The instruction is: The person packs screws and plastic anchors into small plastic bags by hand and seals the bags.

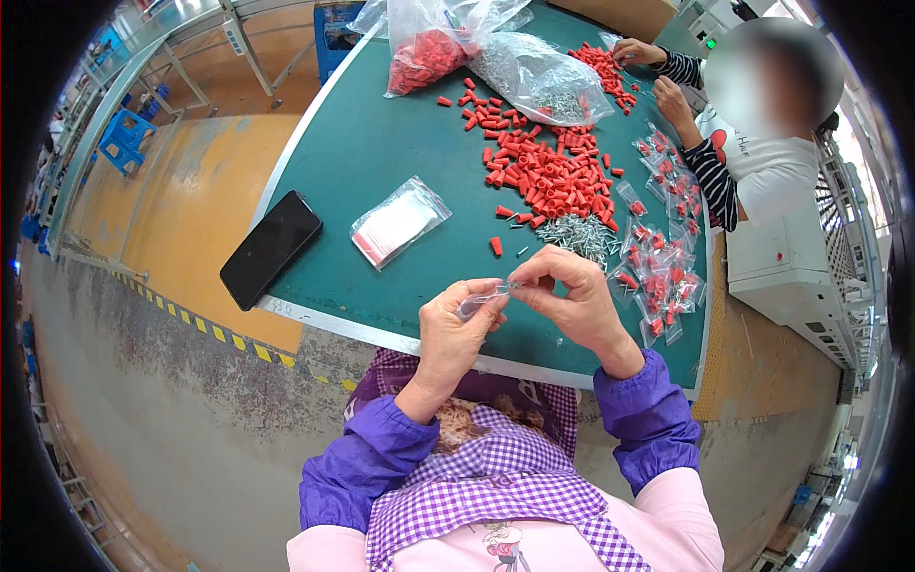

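My left hand (456, 329) pinches a small clear plastic bag (477, 302) between thumb and fingers, just above the near edge of the table. Against the bag's mouth, the thumb and fingertips of my right hand (570, 294) are closed together. A thin silvery bit shows at those fingertips, too small to name. Just beyond my hands lies a pile of silver screws (579, 235), touching a larger heap of red tapered plastic plugs (548, 172). Filled small bags (662, 276) with red plugs inside are spread along the right side.
A black phone (272, 250) rests at the table's left edge, beside a bag of white cards (400, 224). Large bags of red plugs (426, 59) and screws (548, 81) stand at the back. Across the right edge, a co-worker's hands (658, 76) work near another red pile (605, 74).
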`<state>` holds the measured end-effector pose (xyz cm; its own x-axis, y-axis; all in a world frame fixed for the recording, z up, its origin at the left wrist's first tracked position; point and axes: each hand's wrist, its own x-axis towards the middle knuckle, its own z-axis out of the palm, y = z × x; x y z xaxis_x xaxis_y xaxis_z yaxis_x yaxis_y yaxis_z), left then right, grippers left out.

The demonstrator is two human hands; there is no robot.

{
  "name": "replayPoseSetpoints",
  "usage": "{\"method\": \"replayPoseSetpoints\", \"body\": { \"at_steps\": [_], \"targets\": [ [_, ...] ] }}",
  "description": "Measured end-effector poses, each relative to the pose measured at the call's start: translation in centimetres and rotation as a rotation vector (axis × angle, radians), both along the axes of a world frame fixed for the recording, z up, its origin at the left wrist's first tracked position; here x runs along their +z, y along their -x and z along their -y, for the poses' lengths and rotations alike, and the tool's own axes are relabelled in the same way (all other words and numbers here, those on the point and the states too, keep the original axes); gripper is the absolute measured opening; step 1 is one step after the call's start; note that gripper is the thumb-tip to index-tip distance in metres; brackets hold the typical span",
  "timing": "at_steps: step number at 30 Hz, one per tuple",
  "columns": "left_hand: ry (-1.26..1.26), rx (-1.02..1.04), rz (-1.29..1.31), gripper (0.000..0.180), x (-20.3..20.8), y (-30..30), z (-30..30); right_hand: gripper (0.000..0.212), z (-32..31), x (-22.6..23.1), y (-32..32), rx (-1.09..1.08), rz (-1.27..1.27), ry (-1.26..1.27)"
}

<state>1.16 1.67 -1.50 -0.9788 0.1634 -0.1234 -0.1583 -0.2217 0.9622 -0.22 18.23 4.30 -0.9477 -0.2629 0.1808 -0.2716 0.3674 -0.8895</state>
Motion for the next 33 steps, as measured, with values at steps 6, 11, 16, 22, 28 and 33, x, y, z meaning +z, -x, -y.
{"method": "replayPoseSetpoints", "body": {
  "at_steps": [6,11,16,22,28,33],
  "targets": [
    [0.085,0.06,-0.141,0.018,-0.1,-0.2,-0.2,0.014,0.6,0.7,0.1,-0.002,-0.027,-0.093],
    [0.159,0.056,-0.173,0.015,0.6,-0.2,0.4,0.014,0.5,0.3,0.2,-0.038,-0.056,-0.076],
    [0.08,0.043,-0.132,0.01,0.2,-0.1,0.7,0.013,0.7,0.6,0.2,-0.021,-0.027,-0.106],
    [0.124,-0.009,-0.161,0.012,0.0,0.2,0.7,0.015,0.7,1.6,0.5,0.093,-0.233,-0.317],
    [0.173,-0.011,-0.229,0.018,-0.1,0.2,0.6,0.014,1.1,2.0,0.3,0.124,-0.309,-0.494],
    [0.131,0.015,-0.236,0.018,-0.7,0.2,0.7,0.014,1.3,2.2,-0.6,0.063,-0.158,-0.435]
  ]
}}
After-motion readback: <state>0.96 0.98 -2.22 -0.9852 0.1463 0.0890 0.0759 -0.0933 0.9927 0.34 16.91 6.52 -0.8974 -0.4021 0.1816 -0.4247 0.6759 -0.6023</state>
